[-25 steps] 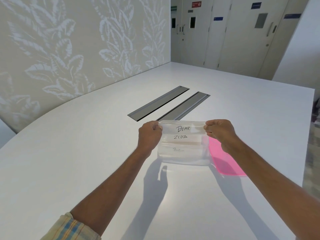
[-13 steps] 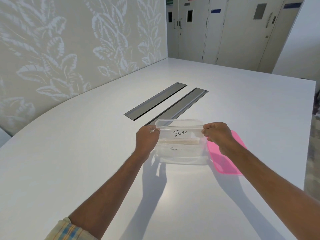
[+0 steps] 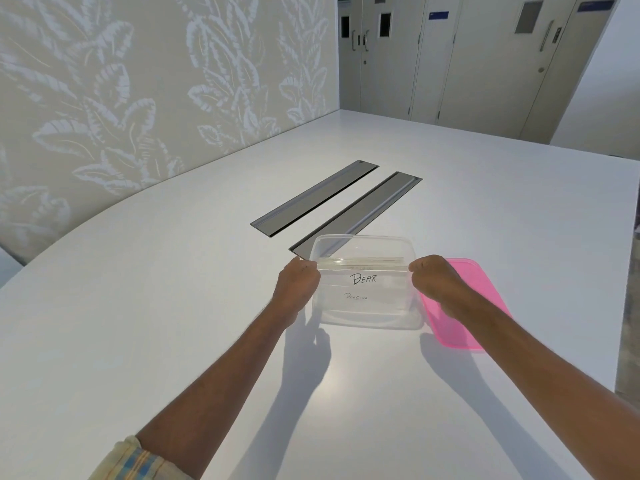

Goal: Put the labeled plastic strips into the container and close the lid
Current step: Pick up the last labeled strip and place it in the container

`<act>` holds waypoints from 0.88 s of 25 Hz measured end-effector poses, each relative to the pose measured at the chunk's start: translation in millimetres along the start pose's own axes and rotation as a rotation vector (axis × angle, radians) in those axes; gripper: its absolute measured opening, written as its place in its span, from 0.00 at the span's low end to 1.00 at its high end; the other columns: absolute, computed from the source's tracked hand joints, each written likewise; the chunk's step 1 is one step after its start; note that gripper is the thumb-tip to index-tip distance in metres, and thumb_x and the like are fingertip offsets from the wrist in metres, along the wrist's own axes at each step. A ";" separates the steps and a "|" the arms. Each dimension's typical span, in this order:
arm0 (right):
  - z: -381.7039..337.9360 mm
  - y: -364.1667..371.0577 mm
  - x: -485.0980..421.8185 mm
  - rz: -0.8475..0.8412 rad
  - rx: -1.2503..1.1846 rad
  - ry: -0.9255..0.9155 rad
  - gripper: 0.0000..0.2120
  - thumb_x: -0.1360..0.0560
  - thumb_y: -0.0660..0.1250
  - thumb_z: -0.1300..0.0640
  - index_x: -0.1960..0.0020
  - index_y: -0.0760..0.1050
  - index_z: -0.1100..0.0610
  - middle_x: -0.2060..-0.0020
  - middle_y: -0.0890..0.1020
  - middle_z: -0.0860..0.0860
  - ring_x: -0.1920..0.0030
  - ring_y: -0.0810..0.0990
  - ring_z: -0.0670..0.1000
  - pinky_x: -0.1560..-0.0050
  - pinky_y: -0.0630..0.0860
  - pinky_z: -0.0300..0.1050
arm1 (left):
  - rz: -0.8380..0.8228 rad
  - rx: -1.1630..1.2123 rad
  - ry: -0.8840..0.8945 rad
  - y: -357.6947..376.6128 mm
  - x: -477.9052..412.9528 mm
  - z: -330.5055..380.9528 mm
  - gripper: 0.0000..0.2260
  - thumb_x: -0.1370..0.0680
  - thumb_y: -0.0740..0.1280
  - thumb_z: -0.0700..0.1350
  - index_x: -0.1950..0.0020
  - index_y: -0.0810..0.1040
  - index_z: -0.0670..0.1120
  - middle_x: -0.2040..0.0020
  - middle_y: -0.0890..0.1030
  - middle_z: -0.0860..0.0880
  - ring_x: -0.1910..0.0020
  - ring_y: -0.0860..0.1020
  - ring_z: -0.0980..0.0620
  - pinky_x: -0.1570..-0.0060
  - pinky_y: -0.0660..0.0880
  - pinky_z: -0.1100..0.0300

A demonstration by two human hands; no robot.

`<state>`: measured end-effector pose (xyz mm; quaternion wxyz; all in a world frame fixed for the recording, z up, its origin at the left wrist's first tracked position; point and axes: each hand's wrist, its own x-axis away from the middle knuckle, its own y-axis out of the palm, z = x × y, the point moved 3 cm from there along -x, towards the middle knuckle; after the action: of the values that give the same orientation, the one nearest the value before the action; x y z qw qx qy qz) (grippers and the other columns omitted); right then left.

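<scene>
Now | your left hand point(image 3: 299, 282) and right hand point(image 3: 437, 282), fingers curled, pinch the flat clear plastic strip lettered BEAR point(image 3: 363, 278) | over clear round-cornered container point(image 3: 363, 241) | smooth pink lid point(image 3: 479, 273) beside.

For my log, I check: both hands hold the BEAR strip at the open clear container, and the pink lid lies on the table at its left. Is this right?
One error: the head view shows the pink lid at the right of the clear container, not the left. The left hand and right hand do hold the BEAR strip there.
</scene>
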<state>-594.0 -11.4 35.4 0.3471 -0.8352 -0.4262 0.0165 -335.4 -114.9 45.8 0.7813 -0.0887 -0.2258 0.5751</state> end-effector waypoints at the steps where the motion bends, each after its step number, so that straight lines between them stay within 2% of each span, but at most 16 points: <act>1: 0.5 1.5 -1.4 -0.008 0.006 0.002 0.25 0.32 0.57 0.70 0.36 0.76 0.71 0.34 0.79 0.66 0.30 0.75 0.68 0.31 0.73 0.72 | -0.020 -0.045 0.002 0.8 -0.2 1.1 0.09 0.24 0.59 0.38 0.50 0.78 0.41 0.47 0.75 0.52 0.48 0.73 0.47 0.52 0.69 0.54; 2: -0.7 2.5 -0.7 -0.022 0.017 -0.009 0.24 0.35 0.57 0.69 0.42 0.79 0.71 0.38 0.82 0.65 0.34 0.79 0.69 0.36 0.78 0.69 | -0.039 -0.086 0.002 1.7 -0.2 2.6 0.08 0.24 0.58 0.37 0.53 0.77 0.41 0.46 0.73 0.54 0.42 0.74 0.46 0.50 0.70 0.53; 3: -2.7 3.2 1.5 -0.035 0.059 -0.018 0.19 0.39 0.56 0.67 0.54 0.80 0.69 0.47 0.84 0.63 0.46 0.82 0.69 0.49 0.83 0.60 | -0.055 -0.128 -0.007 2.8 0.1 4.2 0.07 0.24 0.57 0.37 0.58 0.74 0.44 0.44 0.72 0.55 0.37 0.74 0.44 0.48 0.71 0.52; 4: -3.8 3.2 3.2 -0.039 0.124 -0.018 0.10 0.42 0.55 0.66 0.67 0.74 0.63 0.57 0.79 0.59 0.58 0.77 0.65 0.63 0.75 0.50 | -0.073 -0.174 -0.019 4.4 -0.6 5.0 0.08 0.24 0.57 0.36 0.59 0.72 0.46 0.41 0.72 0.53 0.33 0.72 0.42 0.45 0.71 0.50; 5: -4.8 5.0 3.3 -0.059 0.176 -0.027 0.05 0.43 0.54 0.66 0.71 0.65 0.57 0.60 0.71 0.55 0.61 0.68 0.59 0.67 0.62 0.46 | -0.093 -0.230 -0.042 5.7 -0.2 5.7 0.07 0.24 0.57 0.35 0.57 0.72 0.45 0.37 0.71 0.49 0.30 0.70 0.41 0.44 0.70 0.50; 6: -6.7 5.7 4.9 -0.078 0.211 -0.022 0.07 0.42 0.55 0.67 0.71 0.61 0.55 0.58 0.68 0.54 0.59 0.65 0.57 0.67 0.56 0.45 | -0.109 -0.276 -0.058 6.6 0.0 5.8 0.07 0.24 0.57 0.34 0.55 0.73 0.42 0.34 0.69 0.46 0.28 0.67 0.41 0.41 0.68 0.49; 8: -9.4 6.7 9.2 -0.097 0.271 -0.001 0.08 0.39 0.56 0.67 0.69 0.60 0.55 0.57 0.69 0.55 0.56 0.65 0.56 0.66 0.54 0.45 | -0.124 -0.307 -0.069 8.0 -1.1 4.5 0.06 0.25 0.58 0.33 0.54 0.73 0.40 0.25 0.66 0.42 0.24 0.62 0.43 0.36 0.66 0.49; 9: -7.9 8.4 8.5 -0.101 0.300 0.005 0.08 0.38 0.56 0.67 0.68 0.60 0.55 0.59 0.68 0.55 0.56 0.65 0.56 0.66 0.54 0.46 | -0.130 -0.305 -0.077 8.5 -0.3 4.4 0.05 0.25 0.58 0.33 0.56 0.72 0.41 0.25 0.66 0.42 0.24 0.62 0.43 0.35 0.66 0.48; 11: -6.9 9.8 10.0 -0.109 0.325 0.016 0.08 0.36 0.57 0.66 0.67 0.61 0.55 0.62 0.66 0.53 0.56 0.65 0.57 0.65 0.55 0.46 | -0.136 -0.301 -0.085 8.8 -1.7 3.5 0.05 0.26 0.59 0.34 0.57 0.71 0.43 0.34 0.70 0.44 0.28 0.67 0.41 0.42 0.69 0.49; 13: -6.4 10.5 10.3 -0.110 0.331 0.017 0.08 0.35 0.58 0.66 0.65 0.62 0.54 0.63 0.67 0.52 0.56 0.66 0.57 0.65 0.56 0.47 | -0.162 -0.316 -0.094 9.2 -2.3 2.1 0.04 0.27 0.60 0.36 0.58 0.71 0.44 0.45 0.71 0.47 0.41 0.72 0.41 0.55 0.67 0.54; 15: -4.9 11.8 9.1 -0.115 0.326 0.004 0.07 0.35 0.58 0.65 0.65 0.63 0.55 0.62 0.69 0.53 0.58 0.67 0.56 0.62 0.60 0.48 | -0.198 -0.338 -0.093 8.6 -0.3 1.1 0.04 0.28 0.61 0.36 0.59 0.70 0.44 0.54 0.72 0.48 0.56 0.70 0.46 0.61 0.63 0.57; 16: -4.2 12.0 9.4 -0.122 0.312 0.004 0.06 0.36 0.57 0.65 0.64 0.64 0.55 0.62 0.70 0.53 0.59 0.68 0.56 0.61 0.61 0.49 | -0.209 -0.353 -0.094 7.6 1.1 2.3 0.04 0.28 0.60 0.36 0.60 0.69 0.45 0.58 0.71 0.48 0.60 0.68 0.47 0.62 0.62 0.58; 20: -0.6 12.6 10.1 -0.138 0.269 0.013 0.05 0.39 0.56 0.63 0.64 0.66 0.56 0.63 0.71 0.53 0.60 0.68 0.56 0.59 0.63 0.50 | -0.205 -0.389 -0.103 4.3 5.8 6.9 0.07 0.27 0.58 0.36 0.62 0.68 0.47 0.60 0.70 0.50 0.62 0.66 0.50 0.63 0.61 0.59; 22: -1.3 11.8 12.6 -0.133 0.215 -0.012 0.13 0.39 0.57 0.63 0.58 0.75 0.61 0.56 0.79 0.56 0.55 0.77 0.60 0.51 0.73 0.50 | -0.201 -0.340 -0.084 4.0 5.4 6.3 0.09 0.25 0.58 0.36 0.55 0.74 0.48 0.52 0.74 0.51 0.56 0.70 0.50 0.61 0.65 0.60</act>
<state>-577.3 -7.6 32.7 0.4324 -0.7629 -0.4786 0.0440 -340.4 -109.3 51.2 0.7984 -0.1723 -0.3598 0.4510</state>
